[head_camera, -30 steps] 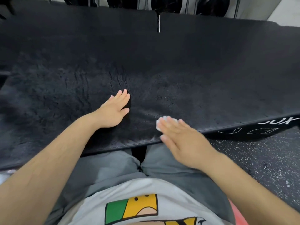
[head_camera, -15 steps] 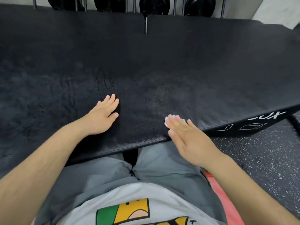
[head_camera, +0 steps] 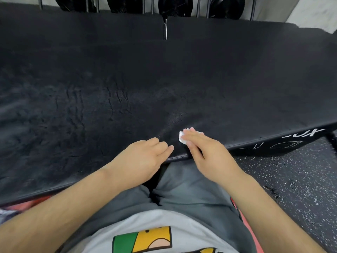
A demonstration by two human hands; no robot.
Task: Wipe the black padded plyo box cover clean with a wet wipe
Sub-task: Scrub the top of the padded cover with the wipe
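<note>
The black padded plyo box cover (head_camera: 182, 73) fills most of the view, its surface wrinkled on the left. A small folded white wet wipe (head_camera: 182, 140) lies on the cover near the front edge. My right hand (head_camera: 206, 152) presses flat on the wipe with straight fingers. Just left of it, my left hand (head_camera: 144, 157) rests on the cover's front edge, its fingers loosely curled and holding nothing. The two hands sit close together.
White lettering and cube outlines (head_camera: 284, 144) mark the cover's front side at the right. Speckled black rubber floor (head_camera: 291, 179) lies to the right. Black weight plates on a rack (head_camera: 175, 6) stand behind the box. My grey-clad legs (head_camera: 182, 189) are against the box front.
My left hand has pulled back from the cover's surface to its front edge and its fingers have curled. My right hand stays on the wipe near the front edge.
</note>
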